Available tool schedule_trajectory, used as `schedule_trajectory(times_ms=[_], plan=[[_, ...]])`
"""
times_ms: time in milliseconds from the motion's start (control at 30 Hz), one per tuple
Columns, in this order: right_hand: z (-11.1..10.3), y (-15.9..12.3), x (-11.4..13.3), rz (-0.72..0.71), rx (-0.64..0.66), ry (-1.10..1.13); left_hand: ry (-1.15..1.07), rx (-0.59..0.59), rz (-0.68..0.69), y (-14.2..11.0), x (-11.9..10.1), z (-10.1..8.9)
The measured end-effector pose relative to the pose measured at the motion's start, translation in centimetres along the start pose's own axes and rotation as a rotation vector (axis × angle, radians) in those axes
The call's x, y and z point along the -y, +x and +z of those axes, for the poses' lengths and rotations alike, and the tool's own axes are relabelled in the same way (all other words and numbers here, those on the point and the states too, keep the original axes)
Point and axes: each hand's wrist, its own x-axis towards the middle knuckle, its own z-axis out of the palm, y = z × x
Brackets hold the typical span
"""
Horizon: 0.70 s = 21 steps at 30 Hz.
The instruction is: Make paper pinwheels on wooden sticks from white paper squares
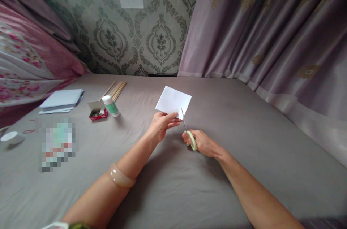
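A white sheet of paper point(173, 99) is held up by its near edge in my left hand point(164, 124), with the thumb on top and the fingers underneath. My right hand point(202, 142) grips a pair of scissors point(192, 140) by its pale green handles. The blades point away from me and lie at the paper's near right corner, close to my left fingertips. Whether the blades have cut into the sheet I cannot tell.
On the grey cloth to the left stand a glue stick point(111, 106) and a small red box point(98, 114) with its lid up. Behind them lie several wooden sticks point(118, 91). Farther left are a paper stack point(62, 99), a white roll point(12, 138) and a blurred-out item point(58, 142).
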Motion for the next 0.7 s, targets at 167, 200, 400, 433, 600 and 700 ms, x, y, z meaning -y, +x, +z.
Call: schedule_trajectory(times_ms=[167,200,400,433,600,700], plan=[[0.3,0.1,-0.4,0.004,-0.015,0.027,0.011,0.023,0.032,-0.2,-0.1,0.1],[0.3,0.1,-0.5,0.005,-0.017,0.028,0.014,0.024,0.034,-0.2,-0.1,0.1],[0.1,0.0,0.0,0.003,-0.019,-0.02,0.03,0.024,0.046,-0.1,0.0,0.0],[0.1,0.0,0.2,0.006,-0.021,-0.033,0.03,0.023,0.049,-0.1,0.0,0.0],[-0.1,-0.1,0.8,0.017,-0.033,-0.08,0.029,0.028,0.063,0.0,0.2,-0.1],[-0.1,-0.2,0.9,0.012,-0.037,-0.094,0.035,0.029,0.07,0.0,0.2,-0.2]])
